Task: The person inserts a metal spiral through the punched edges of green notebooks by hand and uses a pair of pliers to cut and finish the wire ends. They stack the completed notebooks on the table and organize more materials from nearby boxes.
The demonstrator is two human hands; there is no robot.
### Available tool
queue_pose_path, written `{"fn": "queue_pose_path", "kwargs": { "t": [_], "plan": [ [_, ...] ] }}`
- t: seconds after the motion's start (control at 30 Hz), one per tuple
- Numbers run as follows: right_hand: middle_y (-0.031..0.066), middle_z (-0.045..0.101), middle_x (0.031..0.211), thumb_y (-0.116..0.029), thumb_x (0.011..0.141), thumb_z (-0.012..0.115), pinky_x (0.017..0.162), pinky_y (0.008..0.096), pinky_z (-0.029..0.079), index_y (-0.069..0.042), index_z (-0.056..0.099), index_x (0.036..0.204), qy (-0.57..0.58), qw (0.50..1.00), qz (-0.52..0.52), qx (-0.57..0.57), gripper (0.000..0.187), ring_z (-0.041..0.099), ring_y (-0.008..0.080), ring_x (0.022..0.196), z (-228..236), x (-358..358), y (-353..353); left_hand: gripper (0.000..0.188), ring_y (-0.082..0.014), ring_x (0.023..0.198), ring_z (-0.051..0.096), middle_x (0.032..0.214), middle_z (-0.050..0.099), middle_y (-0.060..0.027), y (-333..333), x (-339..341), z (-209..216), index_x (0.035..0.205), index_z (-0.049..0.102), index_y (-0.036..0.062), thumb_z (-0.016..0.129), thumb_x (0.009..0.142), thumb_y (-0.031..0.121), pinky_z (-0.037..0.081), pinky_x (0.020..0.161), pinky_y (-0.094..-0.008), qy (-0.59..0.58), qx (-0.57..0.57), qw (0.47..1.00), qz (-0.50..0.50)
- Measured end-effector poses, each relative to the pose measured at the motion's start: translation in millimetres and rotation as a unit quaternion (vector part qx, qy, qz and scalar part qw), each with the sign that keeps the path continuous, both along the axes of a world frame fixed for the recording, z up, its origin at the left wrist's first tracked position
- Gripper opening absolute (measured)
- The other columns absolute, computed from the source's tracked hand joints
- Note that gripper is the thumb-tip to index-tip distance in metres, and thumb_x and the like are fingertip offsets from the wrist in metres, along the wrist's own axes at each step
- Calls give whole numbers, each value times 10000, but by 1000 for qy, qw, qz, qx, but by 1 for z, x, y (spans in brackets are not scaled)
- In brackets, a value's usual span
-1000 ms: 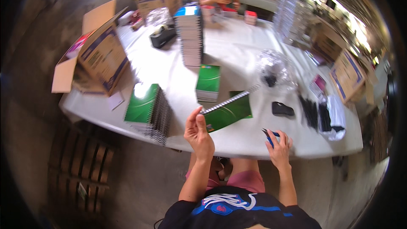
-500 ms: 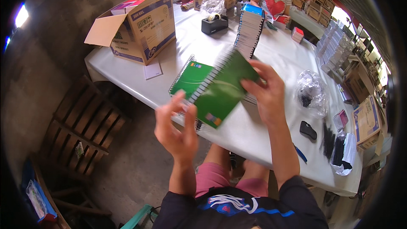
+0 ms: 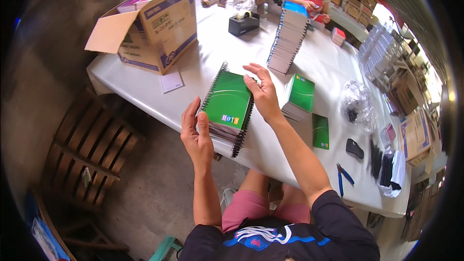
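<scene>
A stack of green spiral notebooks [image 3: 227, 97] lies near the table's front edge, black wire coils showing along both its left and right sides. My left hand [image 3: 197, 137] is beside the stack's lower left edge, thumb and fingers apart. At the upper right edge rests my right hand [image 3: 263, 92], its fingers stretched out and its thumb by the top cover. Neither hand is wrapped round a notebook. To the right stand a second pile of green notebooks [image 3: 302, 93] and a single green notebook [image 3: 320, 133] lying flat.
A tall leaning notebook stack [image 3: 288, 38] rises behind, near a black tape dispenser [image 3: 243, 23]. An open carton [image 3: 166, 29] occupies the left corner. Rightward lie blue-handled pliers [image 3: 344, 179], a black object [image 3: 355, 148] and crumpled plastic [image 3: 358, 104]. Another person [image 3: 309, 0] sits across the table.
The green notebook that was held tilted in the air is out of my right hand, and the stack shows a green notebook on top. Both hands have come to the stack's sides.
</scene>
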State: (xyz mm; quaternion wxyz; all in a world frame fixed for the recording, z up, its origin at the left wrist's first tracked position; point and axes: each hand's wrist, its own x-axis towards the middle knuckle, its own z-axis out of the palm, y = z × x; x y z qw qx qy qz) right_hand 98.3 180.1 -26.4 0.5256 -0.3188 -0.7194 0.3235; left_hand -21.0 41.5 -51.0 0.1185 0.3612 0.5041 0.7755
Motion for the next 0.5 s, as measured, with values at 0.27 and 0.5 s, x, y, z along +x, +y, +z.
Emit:
{"fn": "queue_pose_path", "kwargs": {
  "t": [0.27,0.5],
  "plan": [
    [198,473,1231,-367,784,699,993,424,375,-29,491,1238,-206,900,-385,-2,603,447,358,1157,-45,207,24,295,-257,1157,497,1238,496,-150,-56,10,26,1187,483,-21,432,975,177,432,919,-359,146,136,934,296],
    [264,568,1117,-613,512,799,875,437,461,83,577,1047,-516,750,-355,-213,905,549,373,1056,-103,281,1,85,-177,732,484,862,403,-31,-61,88,43,821,577,212,592,864,284,454,648,-335,331,224,916,21]
  ]
}}
